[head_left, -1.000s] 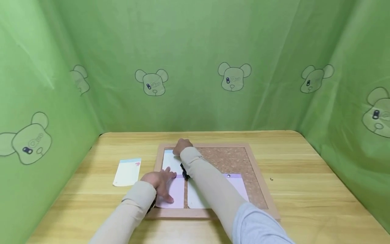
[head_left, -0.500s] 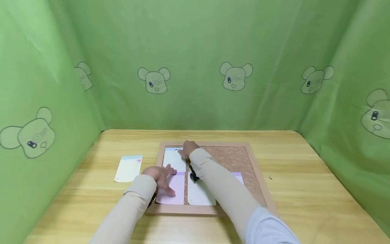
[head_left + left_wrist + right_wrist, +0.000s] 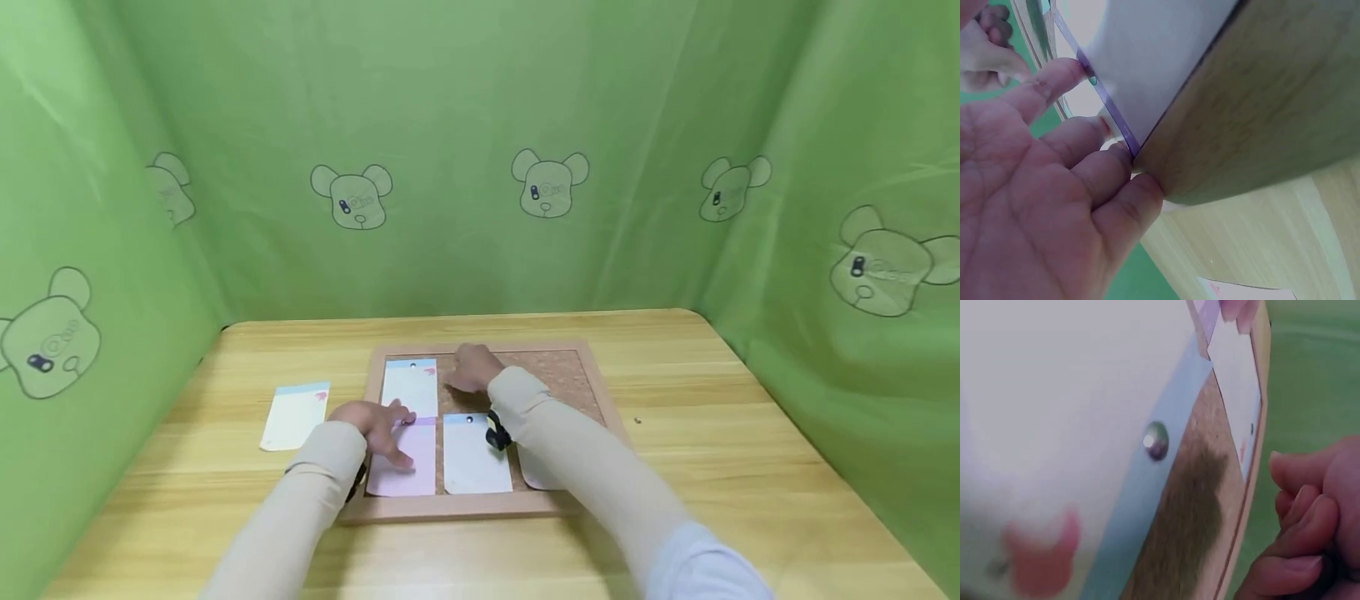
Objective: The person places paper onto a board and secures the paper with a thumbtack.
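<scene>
My left hand [image 3: 373, 427] rests on a purple-topped paper card [image 3: 417, 477] at the lower left of a wood-framed cork board [image 3: 480, 505]. Its fingers are spread; in the left wrist view the fingertips [image 3: 1075, 70] lie along the card's purple strip. Right of the upper-left white card [image 3: 408, 392], my right hand [image 3: 475, 369] hovers over the cork. Loosely curled fingers [image 3: 1300, 534] show nothing between them. A metal thumbtack [image 3: 413, 365] sits in that card's blue strip. Another thumbtack [image 3: 1157, 441] pins the lower middle white card [image 3: 477, 467]. My right arm partly hides a third lower card [image 3: 536, 473].
A loose white card [image 3: 296, 417] with a blue strip lies on the wooden table [image 3: 712, 467], left of the board. Right of the board is a tiny object [image 3: 637, 421], too small to identify. Green curtains [image 3: 450, 267] surround the table's back and sides.
My right hand has drawn away from the upper-left card to the right, uncovering its thumbtack. My left hand stays on the purple-topped card. The head view has shifted slightly.
</scene>
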A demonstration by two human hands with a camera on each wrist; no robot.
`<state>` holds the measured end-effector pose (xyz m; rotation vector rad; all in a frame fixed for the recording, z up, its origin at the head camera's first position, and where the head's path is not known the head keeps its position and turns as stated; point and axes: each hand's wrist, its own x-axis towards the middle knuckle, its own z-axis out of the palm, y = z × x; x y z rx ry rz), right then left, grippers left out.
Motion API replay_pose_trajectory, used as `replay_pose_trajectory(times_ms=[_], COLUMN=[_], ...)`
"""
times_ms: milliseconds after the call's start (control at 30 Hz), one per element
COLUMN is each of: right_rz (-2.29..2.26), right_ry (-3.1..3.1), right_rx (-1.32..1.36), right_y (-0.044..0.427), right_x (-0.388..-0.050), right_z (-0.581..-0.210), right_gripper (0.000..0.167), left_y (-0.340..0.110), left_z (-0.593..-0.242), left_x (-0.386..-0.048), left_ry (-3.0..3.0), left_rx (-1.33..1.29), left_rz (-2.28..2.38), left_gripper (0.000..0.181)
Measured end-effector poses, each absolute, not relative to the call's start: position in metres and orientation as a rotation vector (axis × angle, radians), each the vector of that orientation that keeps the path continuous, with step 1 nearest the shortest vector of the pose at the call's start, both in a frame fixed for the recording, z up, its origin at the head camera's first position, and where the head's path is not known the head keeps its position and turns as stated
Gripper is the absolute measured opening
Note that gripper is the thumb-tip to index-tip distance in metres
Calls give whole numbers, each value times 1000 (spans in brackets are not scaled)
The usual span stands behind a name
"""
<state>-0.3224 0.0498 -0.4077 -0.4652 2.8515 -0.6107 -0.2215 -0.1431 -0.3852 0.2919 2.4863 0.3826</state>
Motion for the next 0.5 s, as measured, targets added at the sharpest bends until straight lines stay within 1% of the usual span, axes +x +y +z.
replay_pose_trajectory(times_ms=[67,300,500], right_rz=[-682,-830,-796], right_ry=[2846,2889,3009], right_rx=[-488,-513,-532], right_y=[57,87,113], right_x=[-316,-294,-280], right_z=[-405,-397,-394], right_gripper=[37,44,40], left_y=[-144,-143,-142], left_z=[-385,-385,-385], left_x=[-221,-221,-219], left_ry=[2488,2482,2479], left_rx=[299,297,294], left_rz=[386,388,398], left_gripper=[88,87,88])
